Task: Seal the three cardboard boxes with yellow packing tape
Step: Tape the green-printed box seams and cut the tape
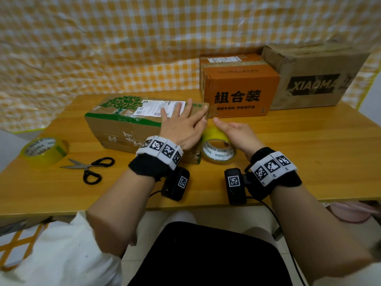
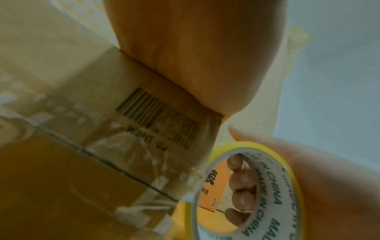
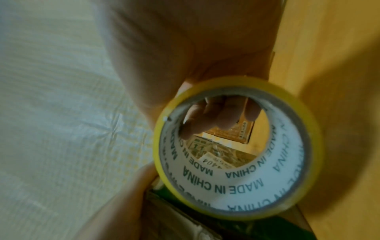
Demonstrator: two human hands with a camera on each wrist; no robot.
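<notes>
We press left hand [image 1: 181,122] flat on green box [image 1: 123,124], right hand [image 1: 237,134] gripping tape roll [image 1: 218,149] beside it; sealing appears barely begun w/ 3 boxes left.

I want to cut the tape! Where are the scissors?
In the head view, the scissors lie on the wooden table, on the person's left, just right of the spare tape roll and in front of the green-printed box.

The head view looks forward and down over the table [image 1: 309,145] from above. Both wrist views sit very close, looking along the palms. All 3 share the yellow tape roll [image 1: 218,148] [image 2: 246,191] [image 3: 238,147].
</notes>
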